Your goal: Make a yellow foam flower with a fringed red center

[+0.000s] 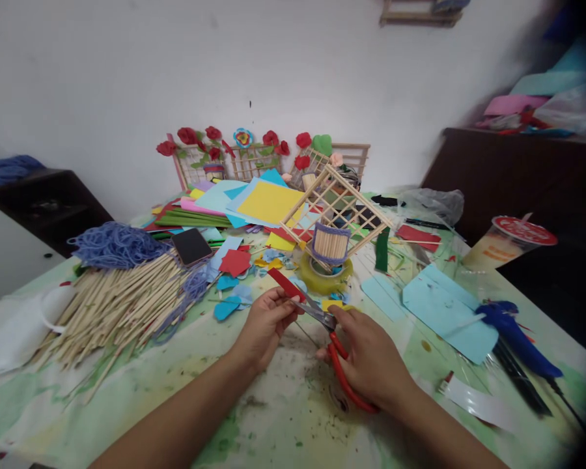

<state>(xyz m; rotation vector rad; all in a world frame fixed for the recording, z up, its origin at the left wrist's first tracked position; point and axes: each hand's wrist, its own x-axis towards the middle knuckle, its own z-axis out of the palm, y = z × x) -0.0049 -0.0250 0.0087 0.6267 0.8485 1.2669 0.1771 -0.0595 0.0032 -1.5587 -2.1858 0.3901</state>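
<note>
Near the middle of the table, my left hand [272, 324] pinches a narrow red paper strip [285, 284] that points up and to the left. My right hand [368, 352] grips red-handled scissors [342, 374], their blades spread around the strip close to my left fingertips. A thin stick or wire shows below my left fingers; what holds it I cannot tell. Just beyond the hands, a small wooden lattice [359, 215] with a stick basket [331, 243] on its front leans above a yellow tape roll [320, 277].
At the left lie wooden sticks [112, 299], purple yarn [120, 244] and a phone [191, 246]. Coloured paper sheets [271, 202] and paper roses [188, 135] stand at the back. A blue glue gun [522, 335], light-blue paper [444, 309] and a drink cup [505, 241] occupy the right.
</note>
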